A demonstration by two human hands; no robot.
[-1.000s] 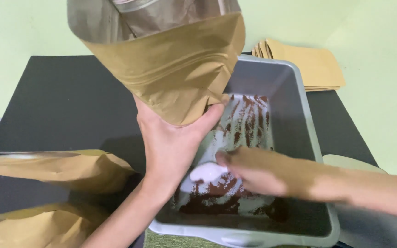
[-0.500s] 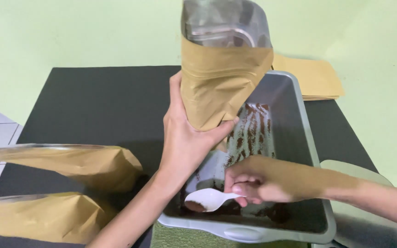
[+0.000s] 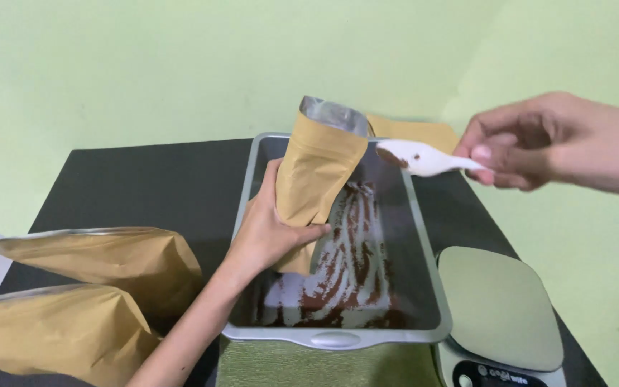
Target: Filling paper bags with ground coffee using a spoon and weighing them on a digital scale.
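Observation:
My left hand (image 3: pixel 270 233) grips a brown paper pouch (image 3: pixel 317 179) with a silver-lined open mouth, holding it upright over a grey rectangular tub (image 3: pixel 424 272). Streaks of dark brown powder (image 3: pixel 345 265) lie on the tub's floor. My right hand (image 3: pixel 553 140) is raised to the right of the pouch and pinches the handle of a white plastic spoon (image 3: pixel 420 158). The spoon's bowl sits right beside the pouch mouth with a little brown powder on it.
Two filled brown pouches (image 3: pixel 94 261) (image 3: pixel 44 333) lie at the left on the black mat (image 3: pixel 137 183). A stack of flat brown pouches (image 3: pixel 424 134) lies behind the tub. A small scale (image 3: pixel 499 308) stands at the right, and a green cloth (image 3: pixel 309 365) lies under the tub's near edge.
My right hand has lifted the spoon from the tub's near end up to the pouch mouth. The view has pulled back, and the pouch now sits lower and farther away.

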